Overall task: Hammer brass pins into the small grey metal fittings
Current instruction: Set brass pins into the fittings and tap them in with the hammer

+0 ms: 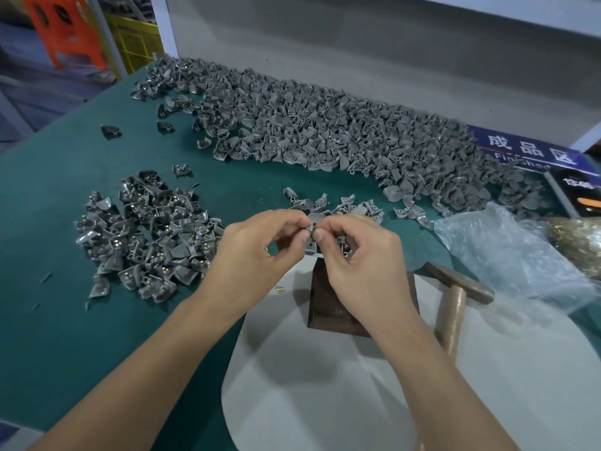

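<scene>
A blue sign (533,151) at the table's far right reads "成品区", partly "Finished".

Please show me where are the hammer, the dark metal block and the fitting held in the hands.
hammer (455,309): head view, on its wooden handle.
dark metal block (328,312): head view, on its top face.
fitting (311,236): head view, on its grey body between the fingertips.

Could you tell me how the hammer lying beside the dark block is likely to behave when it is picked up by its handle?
The hammer looks head-heavy: a thick metal head on a slim wooden handle, so it would probably tip head-down in a loose grip. It seems rigid, not fragile. Lying flat on the white sheet, it is unlikely to roll, since the crosswise head blocks it.
</scene>
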### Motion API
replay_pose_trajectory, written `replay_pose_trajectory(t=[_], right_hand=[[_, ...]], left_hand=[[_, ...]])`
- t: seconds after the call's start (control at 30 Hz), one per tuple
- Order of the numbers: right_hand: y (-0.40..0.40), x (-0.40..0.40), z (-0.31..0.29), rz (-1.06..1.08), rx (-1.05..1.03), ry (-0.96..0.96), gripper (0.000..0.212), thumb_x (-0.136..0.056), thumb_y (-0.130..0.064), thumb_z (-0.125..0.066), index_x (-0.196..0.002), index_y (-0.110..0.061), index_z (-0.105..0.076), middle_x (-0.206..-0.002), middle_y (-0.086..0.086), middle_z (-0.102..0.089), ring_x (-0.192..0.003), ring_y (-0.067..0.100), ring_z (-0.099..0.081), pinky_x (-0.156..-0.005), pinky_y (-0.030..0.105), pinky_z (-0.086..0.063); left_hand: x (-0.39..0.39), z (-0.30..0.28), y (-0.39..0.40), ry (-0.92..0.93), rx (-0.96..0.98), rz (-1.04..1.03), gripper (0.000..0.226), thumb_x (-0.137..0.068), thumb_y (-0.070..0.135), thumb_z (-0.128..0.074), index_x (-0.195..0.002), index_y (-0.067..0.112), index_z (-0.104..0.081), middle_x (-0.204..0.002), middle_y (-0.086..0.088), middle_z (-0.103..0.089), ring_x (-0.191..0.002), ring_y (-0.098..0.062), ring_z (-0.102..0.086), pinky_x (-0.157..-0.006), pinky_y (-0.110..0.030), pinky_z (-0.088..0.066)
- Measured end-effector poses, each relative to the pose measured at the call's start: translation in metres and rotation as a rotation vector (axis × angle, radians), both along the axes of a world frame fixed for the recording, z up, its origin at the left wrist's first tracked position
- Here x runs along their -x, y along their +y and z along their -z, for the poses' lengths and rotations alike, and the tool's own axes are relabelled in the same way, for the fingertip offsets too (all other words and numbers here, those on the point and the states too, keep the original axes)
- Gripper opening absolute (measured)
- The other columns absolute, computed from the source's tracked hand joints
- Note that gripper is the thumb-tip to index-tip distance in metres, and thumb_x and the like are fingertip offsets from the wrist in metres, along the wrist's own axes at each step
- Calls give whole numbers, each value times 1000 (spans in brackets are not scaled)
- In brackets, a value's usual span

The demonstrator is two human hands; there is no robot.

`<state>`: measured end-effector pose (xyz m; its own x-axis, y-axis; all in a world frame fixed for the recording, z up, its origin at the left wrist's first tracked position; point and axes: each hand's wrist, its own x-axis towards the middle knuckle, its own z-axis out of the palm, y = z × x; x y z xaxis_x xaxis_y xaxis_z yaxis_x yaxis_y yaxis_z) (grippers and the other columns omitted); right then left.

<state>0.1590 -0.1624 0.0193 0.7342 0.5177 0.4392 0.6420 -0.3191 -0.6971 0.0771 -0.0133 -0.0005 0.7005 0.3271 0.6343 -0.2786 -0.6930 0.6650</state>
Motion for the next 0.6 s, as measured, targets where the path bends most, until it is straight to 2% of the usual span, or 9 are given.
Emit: replay_pose_trajectory(t=[0.07, 0.17, 0.23, 0.3, 0.4, 0.53, 0.6], right_hand=[[0, 1, 0, -2, 16, -35, 10, -93, -14, -73, -89, -22, -75, -85, -15, -68, -83, 12, -63, -71, 43, -53], [-1, 0, -4, -35, 38, -106, 9, -94, -9, -73, -90, -17, -74, -87, -10, -68, -84, 16, -63, -70, 44, -52], [-1, -2, -5, -54, 46, -100, 8, -94, -9, -73, -91, -17, -75, -89, -9, -69, -86, 16, -65, -72, 43, -53], [-1, -2, -5, -48, 32, -39, 8, -94, -10, -74, -91, -18, -77, -87, -11, -70, -84, 9, -64, -72, 35, -52], [-2, -3, -5, -24, 2, 46, 8, -94, -13, -74, -91, -20, -78, -82, -14, -70, -78, 3, -60, -68, 20, -44], [0, -1, -3, -1, -2, 58, 7, -94, -17, -73, -90, -21, -78, -81, -14, -70, -75, 5, -59, -66, 28, -46], [0, -1, -3, 8, -5, 67, 8, -94, -17, -73, -90, -21, -79, -78, -15, -69, -70, 2, -56, -64, 23, -40]], left_hand=[[0, -1, -1, 10, 41, 9, 19, -92, 14, -72, -104, 29, -70, -91, 10, -72, -80, -9, -70, -77, -18, -57], [1, -2, 3, 117, 284, 103, 11, -92, 28, -68, -99, 36, -71, -88, 9, -76, -79, -13, -74, -73, -26, -59], [1, -1, 6, 147, 352, 149, 10, -92, 31, -68, -99, 37, -72, -87, 7, -77, -77, -11, -73, -69, -22, -56], [1, 0, 6, 135, 360, 160, 12, -93, 29, -68, -100, 39, -72, -89, 9, -77, -79, -9, -73, -71, -19, -55], [0, 4, 2, 106, 341, 128, 14, -94, 27, -69, -103, 37, -72, -94, 11, -76, -87, -14, -75, -79, -27, -60], [1, 3, -2, 50, 317, 116, 22, -94, 25, -68, -104, 45, -71, -96, 15, -76, -88, -13, -74, -83, -25, -60], [1, 1, -3, 51, 321, 120, 24, -95, 25, -68, -103, 48, -70, -95, 15, -75, -87, -12, -74, -82, -25, -60]])
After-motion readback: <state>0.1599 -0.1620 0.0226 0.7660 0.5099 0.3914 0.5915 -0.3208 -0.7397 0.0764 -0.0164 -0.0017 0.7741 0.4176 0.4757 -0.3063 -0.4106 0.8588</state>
